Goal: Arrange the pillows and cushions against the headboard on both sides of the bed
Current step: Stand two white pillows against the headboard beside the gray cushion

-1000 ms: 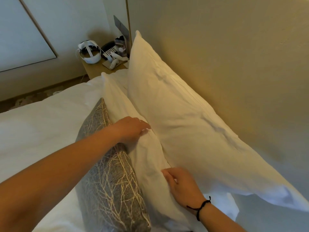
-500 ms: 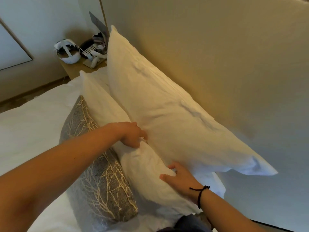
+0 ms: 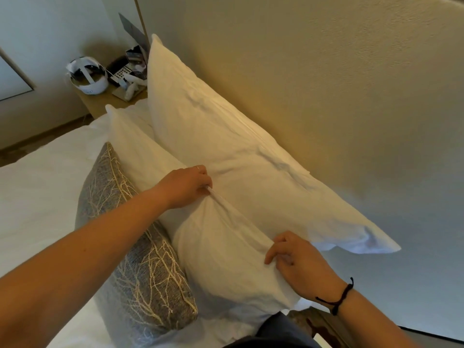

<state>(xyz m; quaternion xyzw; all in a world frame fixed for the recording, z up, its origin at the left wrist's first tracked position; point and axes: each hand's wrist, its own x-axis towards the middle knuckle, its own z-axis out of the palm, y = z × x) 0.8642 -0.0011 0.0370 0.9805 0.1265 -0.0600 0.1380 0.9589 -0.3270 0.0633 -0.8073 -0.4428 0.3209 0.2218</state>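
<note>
Both hands pinched the front pillow's top edge, left hand farther along, right hand nearer, cushion in front.

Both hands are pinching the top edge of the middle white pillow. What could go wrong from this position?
1. Both the left hand and right hand pinch only the fabric of the middle pillow, so the case may slide or wrinkle instead of moving the filling.
2. The back pillow leans on the headboard; tugging could drag it down.
3. The grey cushion may tip forward.
</note>
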